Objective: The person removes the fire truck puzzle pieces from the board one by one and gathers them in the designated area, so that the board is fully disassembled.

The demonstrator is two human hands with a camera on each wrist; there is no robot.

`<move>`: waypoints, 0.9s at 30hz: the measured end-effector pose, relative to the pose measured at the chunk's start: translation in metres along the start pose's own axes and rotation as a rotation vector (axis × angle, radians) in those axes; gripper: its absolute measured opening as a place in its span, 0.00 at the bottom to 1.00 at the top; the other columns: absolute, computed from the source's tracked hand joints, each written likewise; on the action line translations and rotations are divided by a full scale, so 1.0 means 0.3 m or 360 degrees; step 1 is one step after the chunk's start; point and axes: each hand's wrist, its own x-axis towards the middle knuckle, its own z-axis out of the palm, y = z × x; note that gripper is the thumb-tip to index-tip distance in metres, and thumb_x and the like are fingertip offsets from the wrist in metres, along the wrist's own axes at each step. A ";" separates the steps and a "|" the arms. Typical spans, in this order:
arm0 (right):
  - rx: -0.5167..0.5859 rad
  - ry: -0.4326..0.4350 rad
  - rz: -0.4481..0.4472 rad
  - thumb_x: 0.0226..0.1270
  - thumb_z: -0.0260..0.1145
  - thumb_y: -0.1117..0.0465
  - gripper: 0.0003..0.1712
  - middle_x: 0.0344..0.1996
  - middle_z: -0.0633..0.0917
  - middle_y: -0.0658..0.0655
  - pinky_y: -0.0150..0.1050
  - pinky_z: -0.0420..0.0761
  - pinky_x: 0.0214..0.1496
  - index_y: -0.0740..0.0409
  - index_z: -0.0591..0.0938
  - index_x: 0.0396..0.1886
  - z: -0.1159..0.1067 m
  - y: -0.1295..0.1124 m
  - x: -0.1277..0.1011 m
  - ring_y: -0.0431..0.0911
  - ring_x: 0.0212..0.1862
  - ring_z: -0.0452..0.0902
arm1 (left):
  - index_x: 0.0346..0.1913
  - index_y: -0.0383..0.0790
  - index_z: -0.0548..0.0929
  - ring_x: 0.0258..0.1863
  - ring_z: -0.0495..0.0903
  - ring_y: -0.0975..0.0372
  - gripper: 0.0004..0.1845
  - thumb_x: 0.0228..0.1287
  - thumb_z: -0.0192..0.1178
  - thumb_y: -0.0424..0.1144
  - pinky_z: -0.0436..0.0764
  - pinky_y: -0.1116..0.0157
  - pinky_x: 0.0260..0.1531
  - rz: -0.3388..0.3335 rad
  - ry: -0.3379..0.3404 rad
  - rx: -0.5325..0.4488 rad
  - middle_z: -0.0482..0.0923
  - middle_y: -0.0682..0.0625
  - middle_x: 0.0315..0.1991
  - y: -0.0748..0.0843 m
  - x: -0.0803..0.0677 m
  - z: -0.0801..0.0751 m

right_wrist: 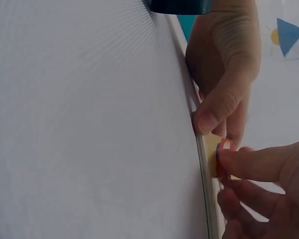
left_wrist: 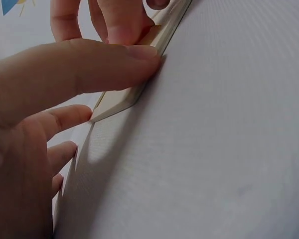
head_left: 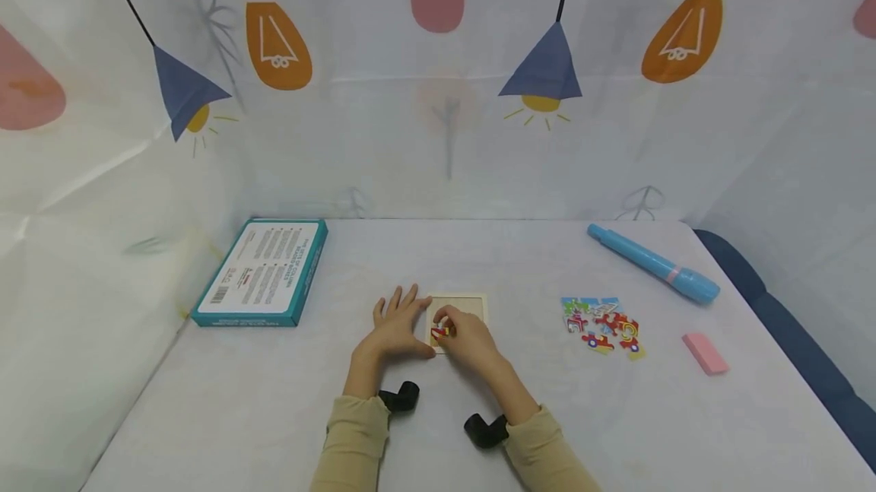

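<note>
A shallow wooden puzzle tray (head_left: 472, 303) lies flat at the middle of the table. My left hand (head_left: 399, 315) rests flat on the cloth at its left side, fingers spread and straight, and the left thumb (left_wrist: 114, 62) presses the tray's edge (left_wrist: 120, 102). My right hand (head_left: 449, 324) is over the tray's near left part and pinches a small red and yellow puzzle piece (head_left: 442, 331) between thumb and fingers. In the right wrist view the piece (right_wrist: 224, 147) stands just above the tray rim (right_wrist: 205, 169). A heap of several coloured loose pieces (head_left: 602, 325) lies to the right, clear of both hands.
A teal box (head_left: 263, 271) lies at the back left. A light blue marker (head_left: 653, 264) lies at the back right, with a pink eraser (head_left: 706, 353) nearer the right edge. A printed curtain (head_left: 438, 112) closes off the back and sides.
</note>
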 end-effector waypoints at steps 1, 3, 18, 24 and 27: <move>0.0059 0.0009 0.0019 0.52 0.68 0.67 0.13 0.26 0.82 0.53 0.33 0.70 0.29 0.53 0.78 0.37 -0.005 0.002 -0.001 0.41 0.28 0.73 | 0.66 0.48 0.66 0.73 0.39 0.46 0.49 0.33 0.74 0.50 0.37 0.41 0.66 0.0004 0.0003 -0.0003 0.48 0.44 0.74 0.000 -0.001 0.000; 0.0182 0.0046 0.0089 0.54 0.67 0.67 0.12 0.28 0.84 0.53 0.33 0.72 0.31 0.52 0.78 0.38 -0.022 0.012 -0.007 0.40 0.30 0.75 | 0.66 0.48 0.66 0.73 0.39 0.46 0.50 0.33 0.73 0.51 0.37 0.41 0.66 0.0008 -0.0003 0.0006 0.47 0.44 0.74 0.001 -0.001 0.000; 0.0212 0.0200 0.0677 0.61 0.62 0.63 0.15 0.38 0.83 0.63 0.34 0.73 0.38 0.62 0.77 0.48 -0.335 0.309 -0.220 0.47 0.40 0.77 | 0.68 0.48 0.64 0.74 0.38 0.46 0.50 0.35 0.73 0.51 0.36 0.41 0.66 -0.0025 -0.0003 -0.0008 0.46 0.44 0.74 -0.004 -0.008 0.001; -0.0015 0.0252 0.0735 0.60 0.62 0.64 0.16 0.38 0.81 0.65 0.39 0.74 0.37 0.66 0.76 0.47 -0.395 0.358 -0.270 0.53 0.41 0.76 | 0.68 0.48 0.63 0.74 0.38 0.47 0.50 0.36 0.72 0.51 0.35 0.41 0.66 -0.0029 -0.0009 -0.0005 0.46 0.44 0.74 -0.006 -0.008 0.002; -0.0101 0.0276 0.0724 0.58 0.63 0.65 0.16 0.33 0.79 0.64 0.37 0.70 0.33 0.69 0.77 0.44 -0.398 0.369 -0.274 0.52 0.37 0.74 | 0.68 0.47 0.63 0.74 0.38 0.46 0.50 0.35 0.72 0.50 0.35 0.40 0.66 -0.0025 -0.0010 -0.0008 0.46 0.44 0.74 -0.008 -0.009 0.006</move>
